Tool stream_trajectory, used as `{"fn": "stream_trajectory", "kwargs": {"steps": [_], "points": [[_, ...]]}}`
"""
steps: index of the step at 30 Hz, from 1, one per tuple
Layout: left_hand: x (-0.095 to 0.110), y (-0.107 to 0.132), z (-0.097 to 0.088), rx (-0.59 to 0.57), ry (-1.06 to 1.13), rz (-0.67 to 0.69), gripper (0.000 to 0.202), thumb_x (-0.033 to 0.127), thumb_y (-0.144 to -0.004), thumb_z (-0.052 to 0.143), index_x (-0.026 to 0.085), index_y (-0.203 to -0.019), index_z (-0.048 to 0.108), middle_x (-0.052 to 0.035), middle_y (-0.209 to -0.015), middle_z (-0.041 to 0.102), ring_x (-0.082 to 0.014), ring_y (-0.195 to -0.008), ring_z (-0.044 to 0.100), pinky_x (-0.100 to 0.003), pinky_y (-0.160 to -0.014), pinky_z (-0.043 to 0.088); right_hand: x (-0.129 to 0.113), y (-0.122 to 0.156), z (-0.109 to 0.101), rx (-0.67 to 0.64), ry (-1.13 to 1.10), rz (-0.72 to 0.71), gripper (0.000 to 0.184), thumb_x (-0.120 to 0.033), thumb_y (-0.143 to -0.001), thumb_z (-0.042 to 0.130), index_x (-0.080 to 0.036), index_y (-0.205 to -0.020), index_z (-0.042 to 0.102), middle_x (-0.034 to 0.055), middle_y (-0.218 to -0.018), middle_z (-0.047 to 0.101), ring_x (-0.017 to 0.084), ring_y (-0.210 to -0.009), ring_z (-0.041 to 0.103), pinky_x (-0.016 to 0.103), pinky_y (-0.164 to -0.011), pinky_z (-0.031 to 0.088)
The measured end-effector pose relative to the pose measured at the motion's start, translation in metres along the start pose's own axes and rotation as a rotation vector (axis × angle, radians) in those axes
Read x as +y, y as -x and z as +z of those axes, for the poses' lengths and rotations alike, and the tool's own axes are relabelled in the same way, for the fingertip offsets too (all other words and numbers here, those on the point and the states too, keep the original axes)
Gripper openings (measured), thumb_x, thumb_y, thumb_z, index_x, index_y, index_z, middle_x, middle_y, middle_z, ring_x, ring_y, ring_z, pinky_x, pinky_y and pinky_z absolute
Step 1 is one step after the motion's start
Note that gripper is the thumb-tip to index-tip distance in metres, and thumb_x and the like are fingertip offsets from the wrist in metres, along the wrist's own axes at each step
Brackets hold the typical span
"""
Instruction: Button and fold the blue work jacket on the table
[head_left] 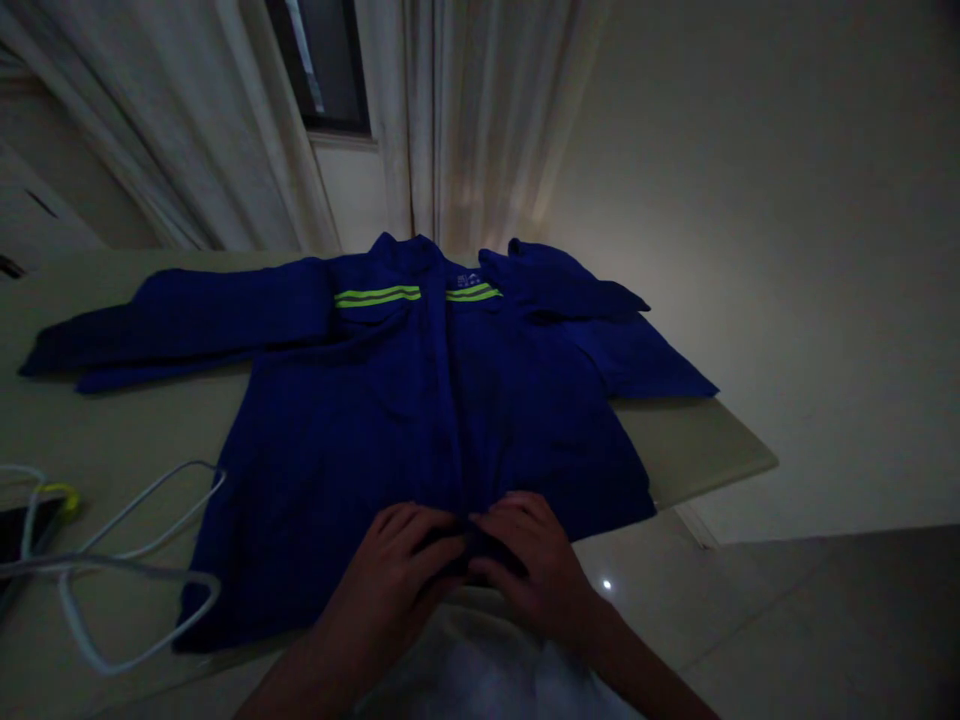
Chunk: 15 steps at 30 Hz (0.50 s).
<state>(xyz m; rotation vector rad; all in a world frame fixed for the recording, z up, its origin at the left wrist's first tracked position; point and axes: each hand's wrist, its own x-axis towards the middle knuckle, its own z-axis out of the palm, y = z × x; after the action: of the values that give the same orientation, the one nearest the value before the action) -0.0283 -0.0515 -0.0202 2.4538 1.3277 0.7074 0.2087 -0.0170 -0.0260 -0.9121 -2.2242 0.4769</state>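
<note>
Here it is, a blue work jacket (360, 430) lying front up across the table (705, 445), collar (405, 255) at the far end, hem towards the person. The left hand (412, 550) has its fingers curled narrow, pinching cloth at the middle of the hem; the right hand (525, 550), just beside it, pinches the same stretch, thumb low.

So how far along? The body looks spread out already, a few creases aside, and the two front halves meet down the placket (444, 370). The hem centre is what's being dealt with, by the look of it; whether anything there is fastened, it's too dark to say. The sleeves look unfinished: the left-side sleeve (232, 305) runs straight out along the table, while the right-side sleeve (577, 290) seems bent back on itself, lying up by the chest. No part of the body is folded over.

Now the count! One jacket, one collar, two sleeves, two lime reflective stripe patches (379, 296), one on each side of the chest. Two hands, both on cloth. Over to the left, white cable (45, 563) in loops, strands too tangled to number, beside one dark device (22, 535) and one yellow piece (71, 498).
</note>
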Motion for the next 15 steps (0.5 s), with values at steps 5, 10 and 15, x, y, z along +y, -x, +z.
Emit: {"fn": "stream_trajectory", "kwargs": {"steps": [5,10,15], "points": [[0.0,0.006,0.004,0.072,-0.02,0.029,0.033,0.012,-0.096,0.067,0.025,-0.127,0.066,-0.0031,-0.117,0.074,-0.0222,-0.102,0.069,-0.039,-0.088,0.06,0.001,0.002,0.005,0.168,-0.052,0.007,0.024,-0.027,-0.1,0.07,-0.026,-0.124,0.07,0.0055,-0.104,0.079,0.024,-0.1,0.071,0.047,-0.099,0.055],[0.002,0.01,0.003,0.245,-0.066,0.135,0.018,0.01,-0.102,0.055,0.019,-0.109,0.069,-0.0029,-0.1,0.074,-0.0188,-0.089,0.068,-0.036,-0.087,0.057,-0.012,0.005,0.006,0.092,0.004,-0.04,0.03,-0.021,-0.1,0.063,-0.028,-0.127,0.073,0.0073,-0.107,0.074,0.025,-0.105,0.067,0.054,-0.106,0.052],[0.004,0.009,0.001,0.245,-0.076,0.156,0.017,0.009,-0.102,0.054,0.019,-0.104,0.068,-0.0029,-0.096,0.072,-0.0182,-0.086,0.066,-0.037,-0.087,0.054,-0.019,0.006,0.005,-0.004,-0.018,0.01,0.03,-0.019,-0.101,0.059,-0.027,-0.127,0.072,0.0058,-0.106,0.071,0.023,-0.103,0.065,0.056,-0.112,0.046]]}}
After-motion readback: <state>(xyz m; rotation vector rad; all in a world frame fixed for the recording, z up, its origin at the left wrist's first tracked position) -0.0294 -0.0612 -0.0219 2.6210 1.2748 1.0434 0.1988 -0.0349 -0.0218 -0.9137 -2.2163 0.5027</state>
